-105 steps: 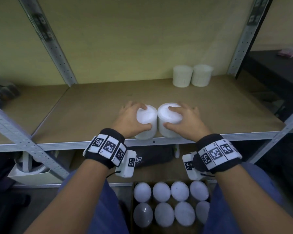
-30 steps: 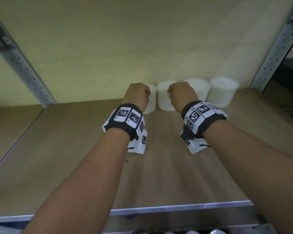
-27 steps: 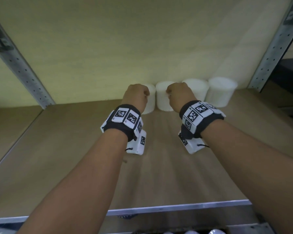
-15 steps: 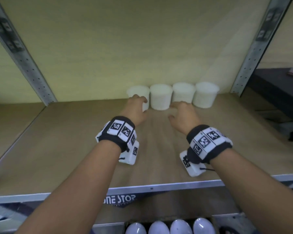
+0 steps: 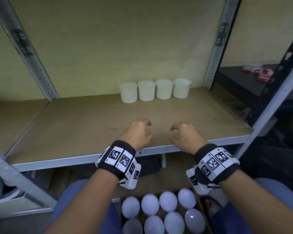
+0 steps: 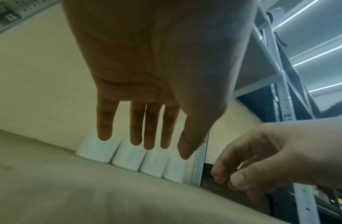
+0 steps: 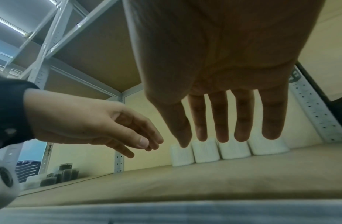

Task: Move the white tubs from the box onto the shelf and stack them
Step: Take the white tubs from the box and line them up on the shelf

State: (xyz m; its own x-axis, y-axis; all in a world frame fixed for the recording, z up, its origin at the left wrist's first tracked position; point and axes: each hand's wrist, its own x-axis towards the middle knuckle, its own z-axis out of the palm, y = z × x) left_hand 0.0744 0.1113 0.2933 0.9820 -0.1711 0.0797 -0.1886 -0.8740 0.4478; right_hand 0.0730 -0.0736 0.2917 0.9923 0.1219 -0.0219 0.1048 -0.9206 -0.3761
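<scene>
Several white tubs (image 5: 155,90) stand side by side in a row at the back of the wooden shelf (image 5: 85,129), against the wall; both wrist views show the row of tubs (image 6: 128,158) (image 7: 229,149) too. My left hand (image 5: 139,131) and right hand (image 5: 183,134) hover over the shelf's front edge, far from the row, fingers relaxed and holding nothing. The left hand (image 6: 147,141) and right hand (image 7: 224,136) show straight fingers from below. Below the shelf, the box (image 5: 200,210) holds several more white tubs (image 5: 159,215) seen from above.
Grey metal uprights (image 5: 29,53) (image 5: 216,44) flank the shelf bay. A dark table (image 5: 240,85) with red items lies to the right. A white container (image 5: 5,198) sits under the shelf at lower left. My blue-clad legs sit either side of the box.
Both hands let go of two tubs at the back row, opened, and drew back to the shelf's front edge. The view tilted down, so the box shows again.
</scene>
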